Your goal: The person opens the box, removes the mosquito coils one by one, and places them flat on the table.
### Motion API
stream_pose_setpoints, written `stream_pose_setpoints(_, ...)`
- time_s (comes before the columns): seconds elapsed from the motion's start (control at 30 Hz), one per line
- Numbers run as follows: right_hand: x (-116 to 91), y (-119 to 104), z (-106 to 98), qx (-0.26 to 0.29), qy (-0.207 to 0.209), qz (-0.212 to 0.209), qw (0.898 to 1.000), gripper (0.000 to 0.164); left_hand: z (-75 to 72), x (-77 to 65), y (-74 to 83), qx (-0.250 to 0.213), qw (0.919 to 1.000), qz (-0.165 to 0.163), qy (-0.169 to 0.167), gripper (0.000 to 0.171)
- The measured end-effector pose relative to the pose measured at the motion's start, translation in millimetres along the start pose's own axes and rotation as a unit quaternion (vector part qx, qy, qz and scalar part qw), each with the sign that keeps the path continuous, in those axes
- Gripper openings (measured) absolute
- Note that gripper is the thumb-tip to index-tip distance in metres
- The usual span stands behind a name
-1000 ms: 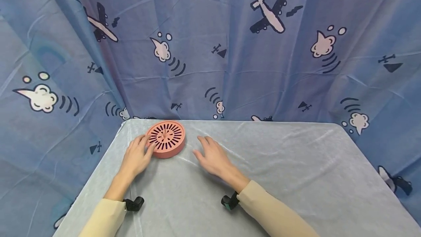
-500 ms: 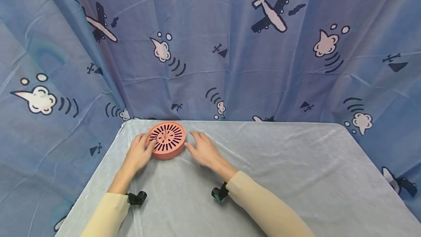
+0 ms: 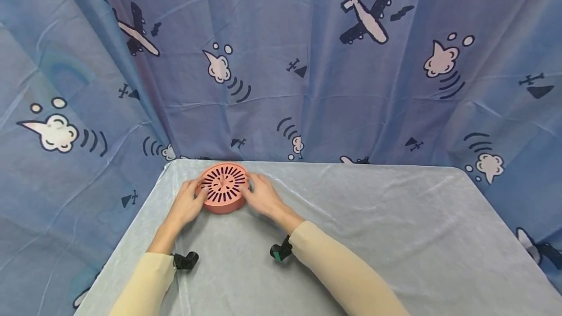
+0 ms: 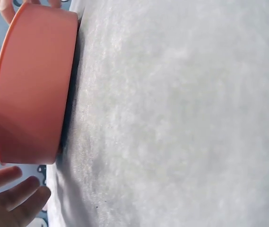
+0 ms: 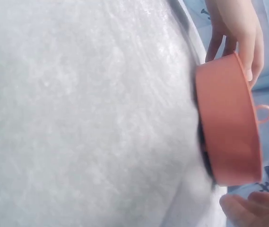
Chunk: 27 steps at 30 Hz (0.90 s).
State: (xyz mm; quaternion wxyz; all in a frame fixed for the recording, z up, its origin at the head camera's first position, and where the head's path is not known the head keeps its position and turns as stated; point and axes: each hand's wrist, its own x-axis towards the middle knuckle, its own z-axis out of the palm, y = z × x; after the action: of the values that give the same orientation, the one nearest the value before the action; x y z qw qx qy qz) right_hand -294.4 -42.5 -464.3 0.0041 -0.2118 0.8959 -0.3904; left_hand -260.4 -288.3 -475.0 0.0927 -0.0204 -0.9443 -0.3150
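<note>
Coral round box (image 3: 224, 188), slotted on top and topped by a small loop (image 5: 265, 114), is set on pale cloth (image 3: 351, 238) between the left hand (image 3: 186, 205) and the right hand (image 3: 264, 196). Both are relaxed and unclenched, fingers parted about its sides; whether it is touched cannot be told. Beyond the grip, the cloth is backed by a blue curtain (image 3: 263, 82) printed with airplanes.

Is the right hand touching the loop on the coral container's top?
Apart: the head view shows the slotted top between the right hand and the loop.
</note>
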Motion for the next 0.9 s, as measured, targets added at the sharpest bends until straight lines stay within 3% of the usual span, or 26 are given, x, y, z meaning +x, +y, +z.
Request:
stream_pose_setpoints(0.4,5.0,5.5,21.4,0.084,-0.005,0.028,0.996,0.054,1.8,7.5,-2.8,-0.069,0.9958,-0.048,-0.037,0.05)
stream_pose_setpoints(0.67,3.1,9.3,24.8,0.162,0.016,0.053,0.985,0.052,2.4,8.1,0.8,-0.127,0.9865,-0.097,-0.034,0.049)
stream_pose_setpoints(0.9,-2.2,7.7,20.1,0.181,0.02,0.06,0.981,0.05,1.5,5.7,5.5,-0.18,0.976,-0.119,-0.03,0.049)
